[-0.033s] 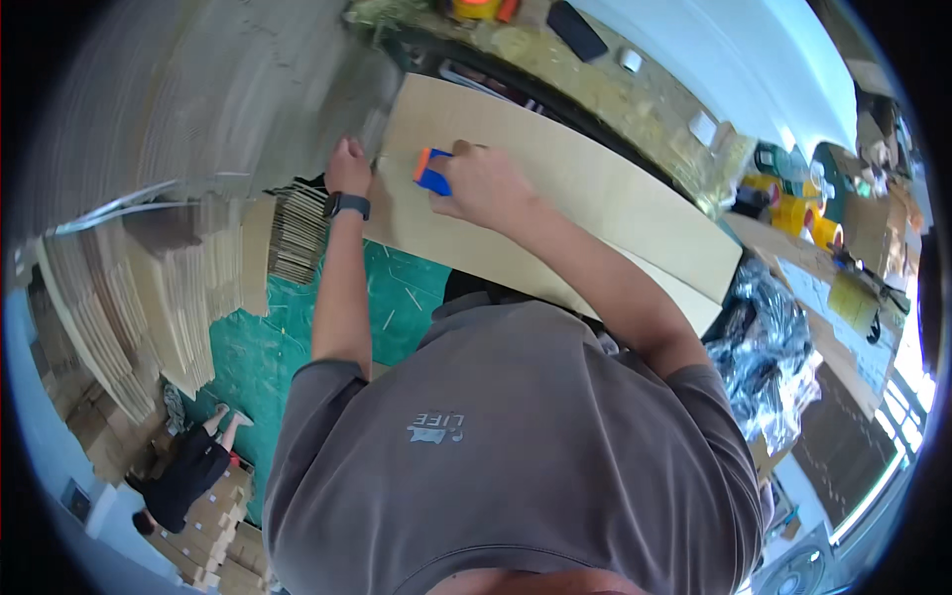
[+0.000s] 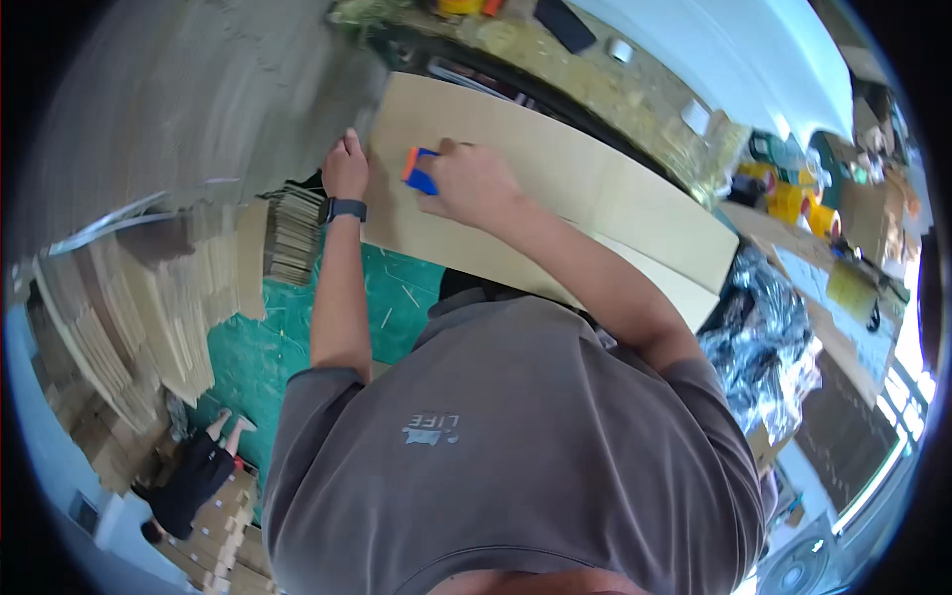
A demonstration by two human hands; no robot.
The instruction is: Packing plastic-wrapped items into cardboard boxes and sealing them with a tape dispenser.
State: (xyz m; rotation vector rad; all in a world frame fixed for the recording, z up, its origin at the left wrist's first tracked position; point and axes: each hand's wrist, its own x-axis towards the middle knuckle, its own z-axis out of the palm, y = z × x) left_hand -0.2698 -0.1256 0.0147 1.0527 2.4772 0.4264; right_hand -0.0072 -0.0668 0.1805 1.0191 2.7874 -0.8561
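- Right hand: closed, fingers wrapped around a blue-and-orange hand tool; the grip covers the rear part of the tool.
- Left hand: positioned at the left end of the cardboard, fingers close together and directed away from the torso; whether they grip the edge cannot be told.
- Tool position: over the left portion of the cardboard, to the right of the left hand.
- Tool orientation: orange edge faces left, toward the left hand; this edge runs roughly away from the torso. The overall long axis is hidden by the fist.
- Cardboard position: in front of the torso, alongside the cluttered bench.
- Cardboard orientation: long axis runs from upper left to lower right; right end near the crumpled plastic film.
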